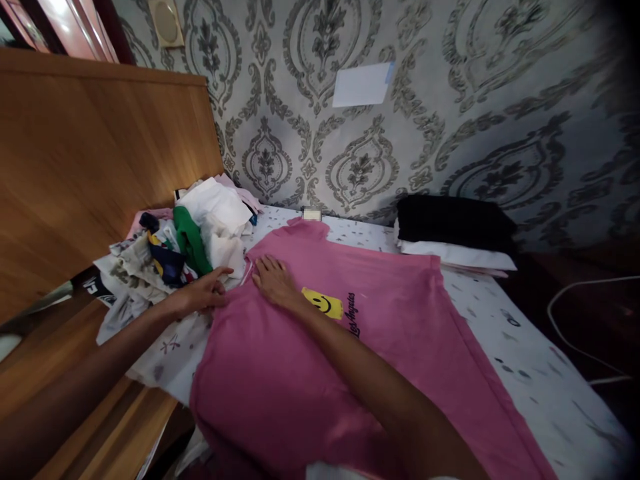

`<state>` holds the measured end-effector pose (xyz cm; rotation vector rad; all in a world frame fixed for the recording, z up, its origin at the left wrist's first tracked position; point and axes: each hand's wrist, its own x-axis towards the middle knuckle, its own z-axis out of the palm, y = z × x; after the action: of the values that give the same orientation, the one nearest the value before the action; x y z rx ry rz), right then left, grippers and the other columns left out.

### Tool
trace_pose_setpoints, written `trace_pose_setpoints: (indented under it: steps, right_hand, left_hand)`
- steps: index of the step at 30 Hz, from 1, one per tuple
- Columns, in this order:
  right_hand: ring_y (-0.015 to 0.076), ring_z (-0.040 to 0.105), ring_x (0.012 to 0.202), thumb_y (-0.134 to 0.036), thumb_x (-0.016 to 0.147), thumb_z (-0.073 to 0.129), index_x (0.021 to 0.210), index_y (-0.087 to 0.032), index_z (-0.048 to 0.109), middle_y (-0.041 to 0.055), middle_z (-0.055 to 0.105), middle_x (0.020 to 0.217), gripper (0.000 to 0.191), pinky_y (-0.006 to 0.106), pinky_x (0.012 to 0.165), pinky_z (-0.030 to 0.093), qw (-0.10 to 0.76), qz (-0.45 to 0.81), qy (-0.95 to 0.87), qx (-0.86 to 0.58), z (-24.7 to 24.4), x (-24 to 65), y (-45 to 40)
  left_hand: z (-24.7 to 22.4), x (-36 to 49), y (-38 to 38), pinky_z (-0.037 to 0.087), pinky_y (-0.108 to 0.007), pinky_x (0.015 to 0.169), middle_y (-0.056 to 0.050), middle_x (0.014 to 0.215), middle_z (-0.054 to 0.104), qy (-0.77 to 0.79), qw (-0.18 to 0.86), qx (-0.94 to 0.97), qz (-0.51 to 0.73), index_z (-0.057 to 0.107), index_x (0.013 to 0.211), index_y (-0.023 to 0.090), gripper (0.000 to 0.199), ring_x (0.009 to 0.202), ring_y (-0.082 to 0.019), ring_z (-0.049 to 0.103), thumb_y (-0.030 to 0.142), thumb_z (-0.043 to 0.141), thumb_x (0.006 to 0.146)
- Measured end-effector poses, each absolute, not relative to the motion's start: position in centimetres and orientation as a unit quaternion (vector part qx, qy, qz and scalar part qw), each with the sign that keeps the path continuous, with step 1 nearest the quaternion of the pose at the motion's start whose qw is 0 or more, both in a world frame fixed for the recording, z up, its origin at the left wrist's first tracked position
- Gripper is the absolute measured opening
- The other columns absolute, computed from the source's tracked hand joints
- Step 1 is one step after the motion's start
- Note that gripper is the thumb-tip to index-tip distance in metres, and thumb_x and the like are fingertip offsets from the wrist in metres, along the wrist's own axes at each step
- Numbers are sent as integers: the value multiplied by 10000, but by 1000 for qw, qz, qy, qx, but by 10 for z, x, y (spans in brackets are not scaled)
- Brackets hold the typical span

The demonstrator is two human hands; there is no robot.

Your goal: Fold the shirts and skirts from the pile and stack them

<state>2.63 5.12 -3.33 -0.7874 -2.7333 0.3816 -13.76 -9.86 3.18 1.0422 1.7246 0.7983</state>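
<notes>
A pink T-shirt [400, 293] lies spread across the bed, its neckline toward the left and its hem toward the right. A yellow smiley patch [325, 303] and dark "Los Angeles" lettering [353, 313] mark its front. My right hand [276, 281] rests flat on the fabric beside the neckline, fingers stretched out. At the shirt's left edge, my left hand [206, 292] has its fingers curled on the cloth near the shoulder, with the index finger pointing out. Part of the shirt's lower side is hidden behind my right forearm.
A loose heap of clothes [185, 233] lies to the left against a wooden headboard [110, 147]. Folded black clothing [453, 223] sits on white folded pieces [457, 255] at the back right. A white cable [563, 293] hangs beyond the bed's right edge. Patterned wall stands behind.
</notes>
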Motion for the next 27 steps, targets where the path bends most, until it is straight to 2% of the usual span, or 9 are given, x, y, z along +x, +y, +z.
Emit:
trace_pose_setpoints:
  steps: [2,4,6,8,11,15,19,24,27]
  right_hand:
    - [301,286,1470,-381,1029,371,1497,-129,393,173,390,1564,532,491,1174,212,136,125,-946,-267,-35,25,51]
    - [304,292,1465,-386,1030,373,1491,-147,404,170,394,1561,520,493,1166,224,136,120,-947,-265,-35,25,51]
    - [301,301,1457,-382,1031,379,1474,-148,425,172,408,1548,503,489,1159,233,137,118,-947,-264,-33,26,50]
    - [287,323,1442,-376,1033,378,1449,-145,450,169,444,1522,481,480,1154,241,146,120,-946,-261,-32,27,49]
    - [261,373,1407,-349,1045,338,1401,-131,496,159,505,1474,446,464,1152,247,162,131,-944,-258,-31,29,49]
    - [230,408,1390,-232,1041,297,1345,-104,554,166,529,1456,418,418,1157,240,160,134,-941,-267,-33,30,51]
    - [229,388,1409,-217,1031,314,1386,-110,524,162,510,1478,426,415,1160,238,161,125,-942,-267,-34,30,52]
    - [246,398,1394,-221,1033,294,1409,-133,500,144,514,1476,437,439,1144,260,160,109,-945,-265,-32,31,49]
    - [267,393,1394,-271,1040,308,1410,-119,498,160,504,1479,442,455,1139,272,160,101,-948,-256,-32,31,49]
  left_hand:
    - [31,-142,-108,321,-232,452,48,714,604,729,412,467,284,491,1327,279,769,504,-149,538,288,746,602]
    - [29,-142,-112,399,-260,545,18,759,629,759,300,530,231,546,1256,269,646,630,-195,607,278,718,633]
    - [28,-138,-110,446,-296,674,-40,910,662,773,171,584,178,598,1178,259,491,816,-245,647,264,671,692]
    - [28,-129,-99,459,-330,766,-82,1055,650,763,95,623,142,623,1127,248,353,922,-267,645,254,590,776]
    - [25,-115,-68,459,-359,889,-117,1073,653,713,76,685,129,644,1053,214,263,992,-272,633,201,482,847]
    - [11,-109,-32,413,-428,1008,-189,1087,676,703,70,698,114,639,951,178,233,1139,-331,588,95,488,794]
    - [-1,-117,-26,373,-493,1053,-226,1258,623,708,61,696,108,602,1027,173,299,1301,-364,498,59,454,794]
    - [-11,-120,-25,309,-533,1116,-198,1326,605,723,20,689,50,556,1164,178,406,1455,-341,332,49,392,816]
    - [-14,-115,-20,272,-582,1125,-231,1377,560,746,2,665,31,554,1186,144,395,1476,-396,270,72,377,840]
